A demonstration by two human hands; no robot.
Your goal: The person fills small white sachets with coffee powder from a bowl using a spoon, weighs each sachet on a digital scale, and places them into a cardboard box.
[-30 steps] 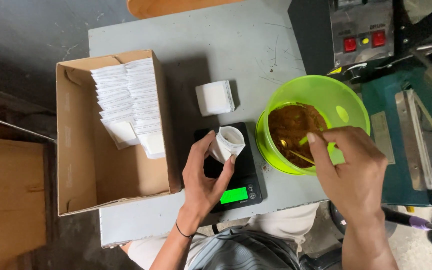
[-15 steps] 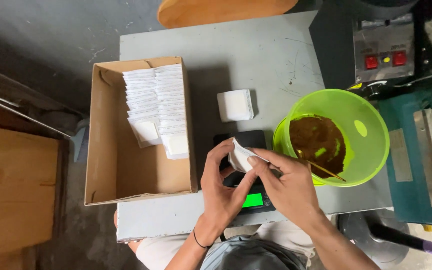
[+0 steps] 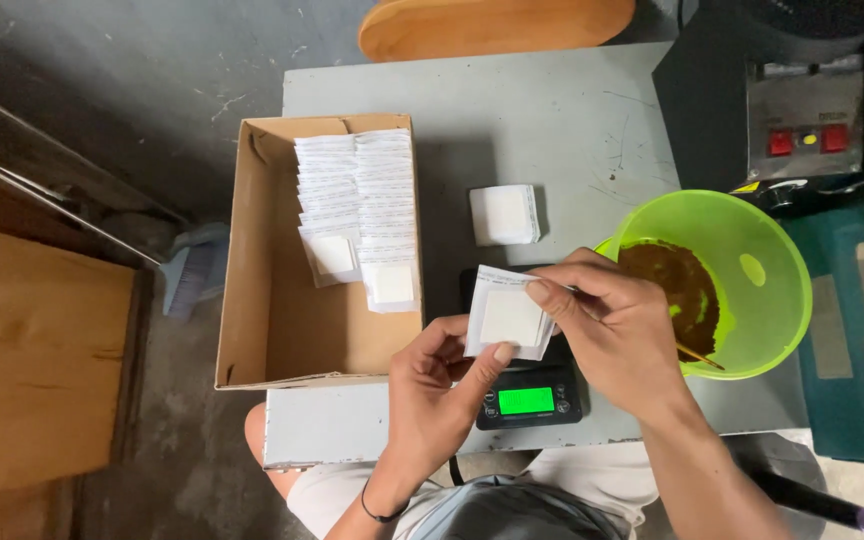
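Both hands hold one small white sachet (image 3: pixel 508 317) flat above a black digital scale (image 3: pixel 530 398) with a lit green display. My left hand (image 3: pixel 442 395) pinches its lower edge with thumb and fingers. My right hand (image 3: pixel 617 330) grips its right edge from above. Just right of my hands stands a bright green bowl (image 3: pixel 767 290) with brown powder and a thin stick in it.
An open cardboard box (image 3: pixel 252 300) at the left holds rows of white sachets (image 3: pixel 357 200). A small stack of sachets (image 3: pixel 504 214) lies on the grey table (image 3: pixel 512 110). A machine with red buttons (image 3: pixel 802 120) stands at the back right. A wooden seat (image 3: pixel 497 25) sits behind the table.
My right hand left the green bowl and came over to the sachet held by my left hand. The sachet, open and upright before, is now held flat between both hands.
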